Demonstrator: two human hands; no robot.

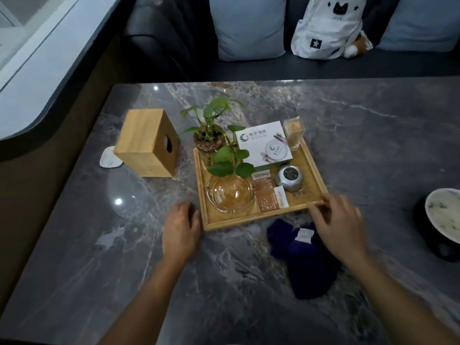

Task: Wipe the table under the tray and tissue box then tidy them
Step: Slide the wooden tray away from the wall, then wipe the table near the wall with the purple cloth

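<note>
A wooden tray (314, 168) sits mid-table, holding a potted plant (211, 135), a glass ashtray (230, 194), a white box (263, 145), a silver object and small packets. My left hand (181, 227) rests at the tray's near-left corner, fingers curled against its edge. My right hand (341, 225) is blurred, with fingertips on the tray's near-right corner. A wooden tissue box (145, 143) stands to the tray's left. A dark blue cloth (306, 262) lies crumpled on the marble table (99, 245) just in front of the tray, partly under my right wrist.
A white bowl on a dark saucer (443, 217) stands at the table's right edge. A small white card (109, 158) lies left of the tissue box. A dark sofa with grey cushions (249, 26) and a white bag (328, 28) runs behind the table.
</note>
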